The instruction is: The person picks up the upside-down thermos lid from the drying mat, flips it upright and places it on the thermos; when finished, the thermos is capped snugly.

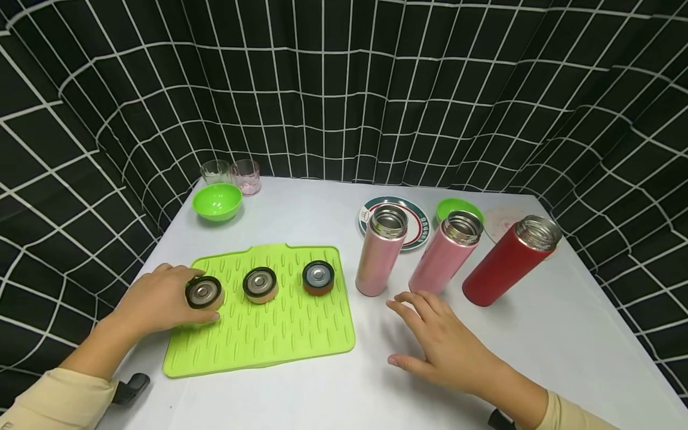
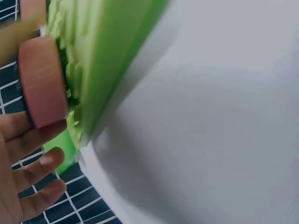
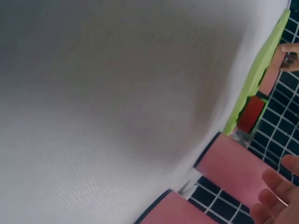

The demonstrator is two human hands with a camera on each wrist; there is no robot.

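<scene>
The left hand [image 1: 161, 301] has its fingers and thumb about the leftmost bottle lid [image 1: 204, 292], a pink one with a black rim and metal inside facing up. In the left wrist view this lid [image 2: 43, 81] sits between thumb and fingers at the green mat [image 1: 258, 334]. Another pink lid [image 1: 260, 285] and a red lid [image 1: 318, 278] lie in a row to its right on the mat. The right hand [image 1: 443, 346] hovers with loosely bent fingers, holding nothing, in front of two pink bottles [image 1: 378, 257] [image 1: 443, 257]. A red bottle [image 1: 505, 266] stands farther right; all three bottles are lidless.
Behind the bottles lie a patterned plate [image 1: 418, 226], a green bowl [image 1: 457, 208] and a pale round plate [image 1: 500, 221], partly hidden. Another green bowl [image 1: 217, 202] and two glasses [image 1: 246, 176] stand at the back left. A black grid-patterned curtain [image 1: 322, 89] surrounds the white table [image 1: 301, 209].
</scene>
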